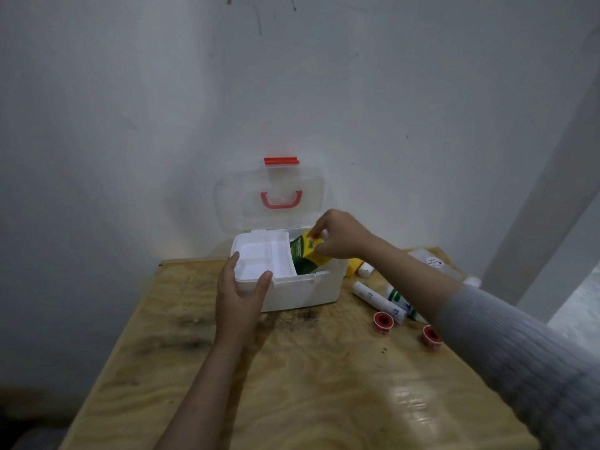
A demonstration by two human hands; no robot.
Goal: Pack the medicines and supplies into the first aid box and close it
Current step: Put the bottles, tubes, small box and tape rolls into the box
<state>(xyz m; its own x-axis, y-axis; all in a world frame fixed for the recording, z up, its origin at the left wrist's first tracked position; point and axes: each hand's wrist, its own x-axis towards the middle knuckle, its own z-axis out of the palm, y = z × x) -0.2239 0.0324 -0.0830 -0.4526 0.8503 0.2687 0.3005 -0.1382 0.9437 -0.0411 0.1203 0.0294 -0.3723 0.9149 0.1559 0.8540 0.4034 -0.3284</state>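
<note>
head view: my left hand [242, 292] grips the smooth white plastic first aid box [302, 287] near-left corner on the plywood table [292, 384]; my right hand [341, 235] pinches a tilted green-yellow carton [303, 256] inside its right side.

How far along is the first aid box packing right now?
Early. The white plastic first aid box stands open, clear lid up. The left hand steadies its front corner while the right hand lowers a green and yellow packet in. Left: white rolled bandages, two red tape rolls, then closing.
</note>
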